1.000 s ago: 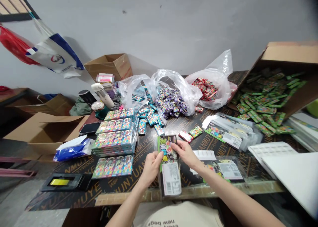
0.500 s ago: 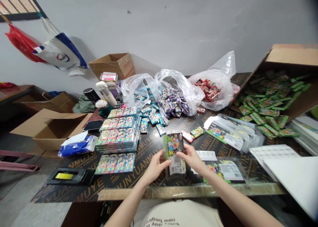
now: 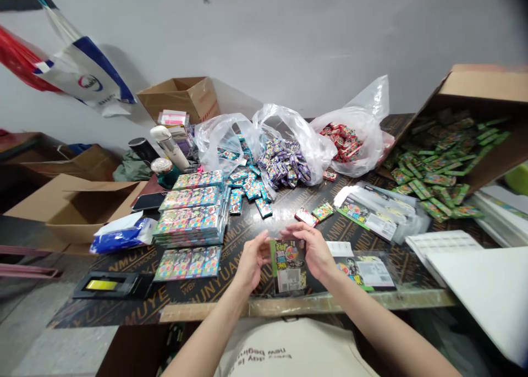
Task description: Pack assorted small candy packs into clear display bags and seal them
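Near the table's front edge I have a flat printed plastic pouch [image 3: 290,264], dark with a green strip and a white label panel. Its top edge is tipped up between my hands. My left hand [image 3: 251,262] has its curled fingers at the pouch's upper left edge. Over the upper right corner bends my right hand [image 3: 315,251], fingers across the top; the fingertips are partly hidden. Just beyond lie a red packet [image 3: 306,217] and a green-yellow packet [image 3: 323,212]. Another printed pouch [image 3: 363,271] lies flat to the right, partly behind my right forearm.
Stacked multi-packs [image 3: 187,223] stand left. Clear bags hold blue, purple [image 3: 284,162] and red packets [image 3: 341,141] at the back. A tipped carton [image 3: 482,91] spills green packets at right, near fanned pouches [image 3: 381,214] and white trays [image 3: 445,247]. A black tape tool [image 3: 111,285] lies front left.
Both hands have moved up to the pouch's top edge, the right one turning over its corner. The pouch has tilted and moved slightly right, and looks shorter. The view has shifted a little.
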